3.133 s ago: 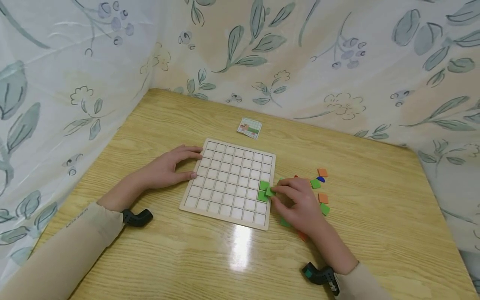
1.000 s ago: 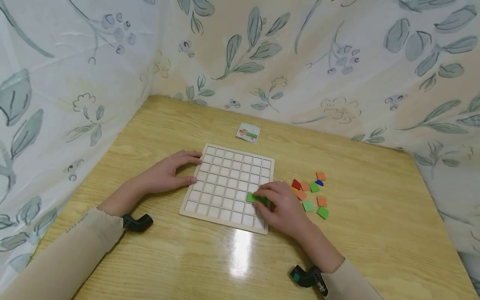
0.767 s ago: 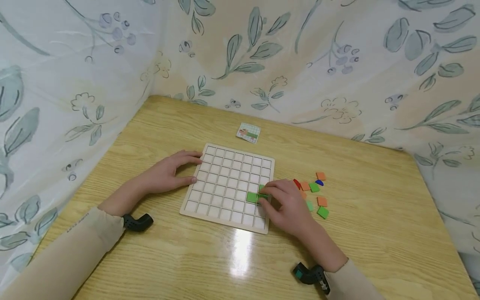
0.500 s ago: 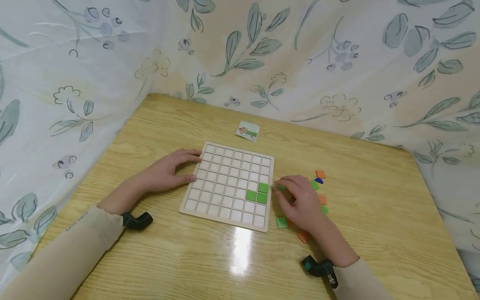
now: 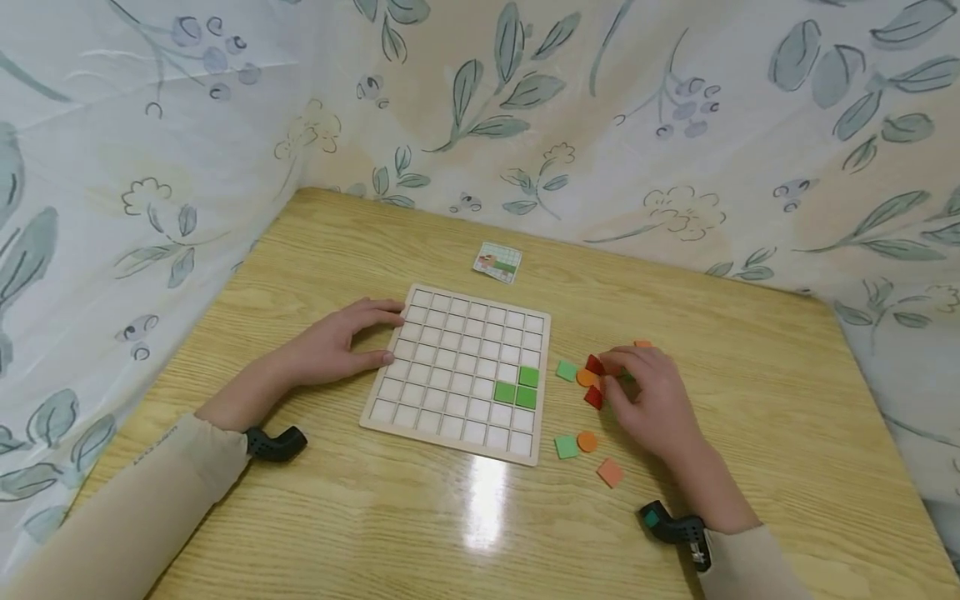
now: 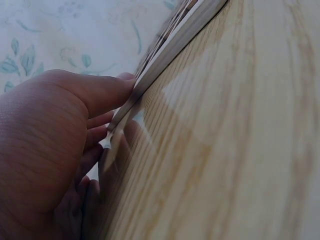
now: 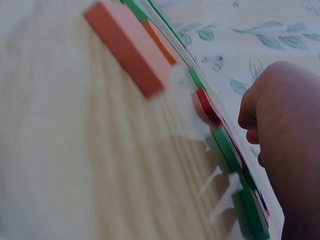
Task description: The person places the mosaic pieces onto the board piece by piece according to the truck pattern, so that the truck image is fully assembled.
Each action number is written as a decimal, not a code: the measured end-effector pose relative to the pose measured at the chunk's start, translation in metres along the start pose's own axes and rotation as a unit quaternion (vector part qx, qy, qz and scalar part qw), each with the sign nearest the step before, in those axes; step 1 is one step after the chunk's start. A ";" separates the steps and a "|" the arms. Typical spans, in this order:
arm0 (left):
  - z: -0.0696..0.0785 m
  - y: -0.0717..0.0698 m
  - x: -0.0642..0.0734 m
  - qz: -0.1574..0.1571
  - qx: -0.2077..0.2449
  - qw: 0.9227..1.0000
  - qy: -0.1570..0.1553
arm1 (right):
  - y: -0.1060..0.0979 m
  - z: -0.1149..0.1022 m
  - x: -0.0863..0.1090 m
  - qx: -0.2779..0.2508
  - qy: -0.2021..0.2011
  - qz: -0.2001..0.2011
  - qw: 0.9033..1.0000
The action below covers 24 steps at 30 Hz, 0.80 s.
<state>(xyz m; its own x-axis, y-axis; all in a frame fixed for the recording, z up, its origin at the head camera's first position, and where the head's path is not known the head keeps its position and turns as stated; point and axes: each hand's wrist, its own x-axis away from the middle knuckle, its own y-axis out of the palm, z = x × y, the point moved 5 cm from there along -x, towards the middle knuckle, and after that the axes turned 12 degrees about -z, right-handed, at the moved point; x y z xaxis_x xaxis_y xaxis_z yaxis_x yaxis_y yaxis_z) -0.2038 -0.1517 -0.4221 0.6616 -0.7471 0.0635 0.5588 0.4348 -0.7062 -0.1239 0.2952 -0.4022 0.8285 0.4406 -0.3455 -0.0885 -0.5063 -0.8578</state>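
My left hand [image 5: 337,343] rests at the left edge of a pale grid board [image 5: 447,432], thumb and fingertips touching its rim; the left wrist view shows the thumb [image 6: 107,92] against that edge. Three green square tiles [image 5: 504,392] sit in cells near the board's right side. Over the loose tiles to the right hovers my right hand [image 5: 654,398], fingers loosely bent, their tips by a dark red tile [image 5: 594,364]. In the right wrist view the hand [image 7: 280,125] is above the tiles, its fingertips hidden. No tile shows in its fingers.
Around the right hand lie light green squares [image 5: 566,447], orange discs [image 5: 587,441], an orange square [image 5: 610,472] and another red piece [image 5: 593,398]. A small picture card [image 5: 497,262] lies behind the board. Patterned cloth [image 5: 480,167] stands at the back and left.
A green tile that my right hand held is now in the board, left of the other two. My right hand has moved right, off the board to the loose tiles. The left hand stays put.
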 end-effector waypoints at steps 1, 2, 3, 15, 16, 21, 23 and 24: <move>0.000 0.000 0.000 0.000 -0.001 1.000 0.000 | -0.002 0.003 0.001 0.002 0.004 0.002 1.000; 0.001 0.000 -0.001 0.000 -0.002 1.000 -0.001 | -0.004 0.005 0.003 0.004 0.009 0.003 1.000; 0.001 0.000 -0.001 0.001 -0.003 1.000 -0.002 | -0.005 0.007 0.004 0.004 0.013 0.005 1.000; 0.001 -0.002 0.001 -0.006 0.005 1.000 -0.008 | -0.013 0.022 0.012 0.010 0.048 -0.008 0.999; 0.001 -0.002 0.001 -0.005 0.004 1.000 -0.007 | -0.014 0.022 0.011 0.012 0.050 -0.011 0.999; 0.000 -0.004 0.000 -0.005 -0.012 1.000 -0.005 | -0.014 0.022 0.009 0.016 0.062 -0.018 0.998; 0.000 -0.005 -0.001 -0.006 -0.016 1.000 -0.004 | -0.014 0.022 0.008 0.017 0.065 -0.016 0.998; 0.000 -0.005 -0.001 -0.007 -0.016 1.000 -0.003 | -0.014 0.023 0.008 0.018 0.065 -0.015 0.998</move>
<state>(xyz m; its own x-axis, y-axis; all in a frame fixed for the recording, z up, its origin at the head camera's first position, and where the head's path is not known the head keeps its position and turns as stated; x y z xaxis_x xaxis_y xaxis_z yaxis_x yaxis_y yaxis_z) -0.2077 -0.1533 -0.4186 0.6564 -0.7503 0.0782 0.5526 0.4077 -0.7269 -0.1284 0.3227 -0.4016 0.8956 0.3537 -0.2700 -0.0814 -0.4664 -0.8808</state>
